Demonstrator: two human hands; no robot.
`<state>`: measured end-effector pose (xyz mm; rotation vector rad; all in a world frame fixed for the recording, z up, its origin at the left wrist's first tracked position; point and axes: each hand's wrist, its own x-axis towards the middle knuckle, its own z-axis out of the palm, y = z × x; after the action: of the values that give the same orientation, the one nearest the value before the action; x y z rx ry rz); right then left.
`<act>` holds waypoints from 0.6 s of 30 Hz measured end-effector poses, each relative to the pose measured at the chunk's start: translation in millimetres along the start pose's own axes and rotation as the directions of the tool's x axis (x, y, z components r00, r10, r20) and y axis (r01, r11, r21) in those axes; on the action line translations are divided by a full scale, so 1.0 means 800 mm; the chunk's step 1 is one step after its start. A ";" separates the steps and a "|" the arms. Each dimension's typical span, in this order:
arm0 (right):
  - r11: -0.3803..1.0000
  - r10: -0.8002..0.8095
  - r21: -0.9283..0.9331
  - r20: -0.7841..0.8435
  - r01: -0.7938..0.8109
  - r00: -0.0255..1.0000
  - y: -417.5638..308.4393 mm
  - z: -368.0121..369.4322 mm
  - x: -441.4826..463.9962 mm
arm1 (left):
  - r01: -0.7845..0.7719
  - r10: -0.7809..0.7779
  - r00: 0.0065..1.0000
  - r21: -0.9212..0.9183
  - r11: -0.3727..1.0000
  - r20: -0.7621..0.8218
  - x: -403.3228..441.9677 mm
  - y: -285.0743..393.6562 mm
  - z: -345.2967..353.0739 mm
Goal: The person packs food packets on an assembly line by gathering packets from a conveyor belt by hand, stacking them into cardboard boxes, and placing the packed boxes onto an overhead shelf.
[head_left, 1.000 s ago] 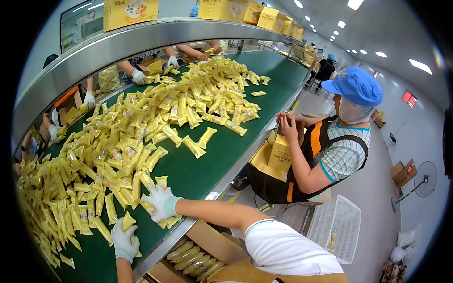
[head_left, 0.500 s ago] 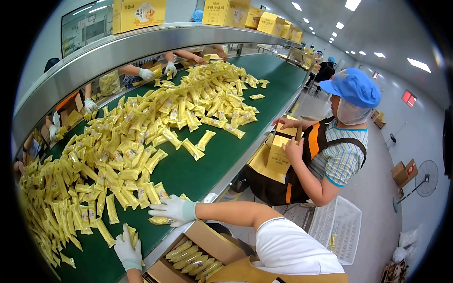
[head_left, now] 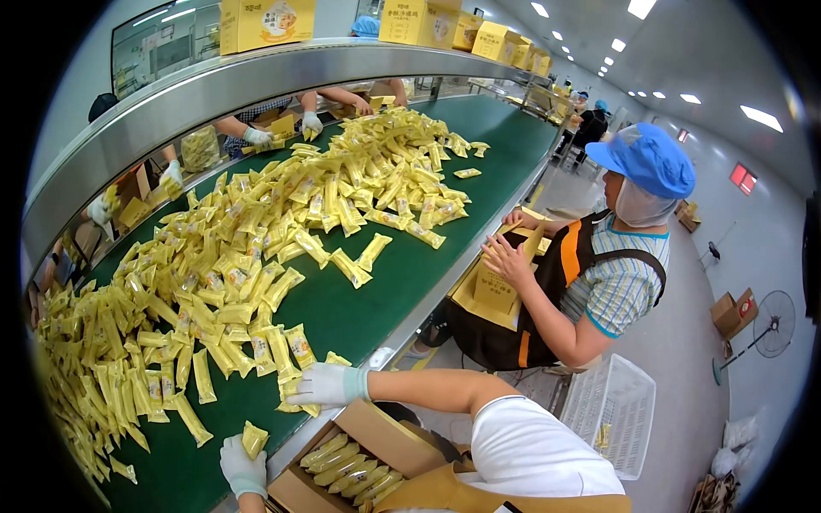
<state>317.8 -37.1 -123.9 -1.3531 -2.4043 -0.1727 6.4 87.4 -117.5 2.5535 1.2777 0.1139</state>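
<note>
A large heap of yellow wrapped packets (head_left: 231, 248) lies on the green belt (head_left: 393, 299). My left hand (head_left: 243, 464), in a white glove, is at the belt's near edge, closed on a yellow packet (head_left: 254, 439). My right hand (head_left: 327, 385), also gloved, lies over a few packets at the belt edge; its fingertips are partly hidden among them. Just below the hands, an open cardboard box (head_left: 389, 440) holds a row of packets (head_left: 351, 470).
A co-worker (head_left: 629, 248) in a blue cap handles yellow cartons (head_left: 496, 286) at the right. Gloved hands of others (head_left: 258, 137) work across the belt. A white crate (head_left: 607, 415) and a fan (head_left: 774, 325) stand right; boxes (head_left: 267, 24) line the upper shelf.
My left hand has moved down and right toward the box with a packet. My right hand has shifted right along the belt edge. The co-worker's hands have moved over the carton.
</note>
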 end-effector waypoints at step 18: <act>0.699 0.580 0.472 0.066 -0.537 0.812 -0.013 -0.100 0.018 | 0.039 -0.043 0.996 0.055 0.998 0.084 -0.007 0.030 -0.025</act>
<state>323.0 -54.0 -43.8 -1.6971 -1.6803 0.4827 17.6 73.3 -91.2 2.5449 1.3169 -0.0370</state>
